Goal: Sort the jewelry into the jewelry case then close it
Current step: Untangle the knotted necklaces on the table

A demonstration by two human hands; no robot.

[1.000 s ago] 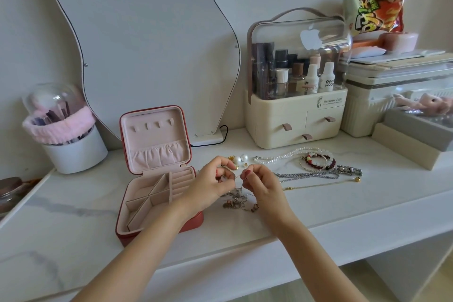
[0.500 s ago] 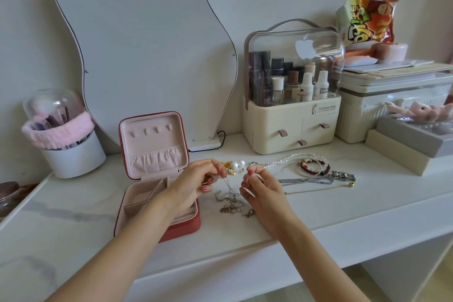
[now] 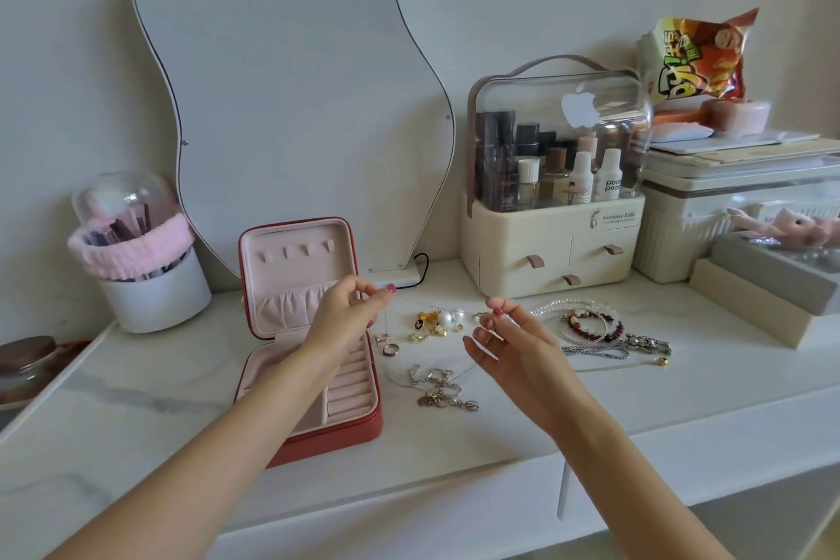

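Closest in, two bare arms reach over the white table (image 3: 136,400). The red jewelry case (image 3: 318,377) sits open on it, with its pink lid standing up and its little slots showing. The left hand (image 3: 338,316) floats above the case, fingers curled, with the thumb and first finger pinching the end of a very thin chain (image 3: 436,309) (so thin it is hard to see). The right hand (image 3: 504,343) is held up to the right of it, fingers bent, pinching what looks like the other end, so the chain seems to stretch between them.

Under and between the hands lies a tangle of silver chains (image 3: 443,386). A bit farther back are two rings (image 3: 387,343), gold and pearl earrings (image 3: 436,323), a pearl necklace (image 3: 563,305) and dark red bead bracelets (image 3: 591,325).

At the back stand a wavy mirror (image 3: 291,96), a cream makeup box (image 3: 552,241) and a white cup of brushes (image 3: 152,286).
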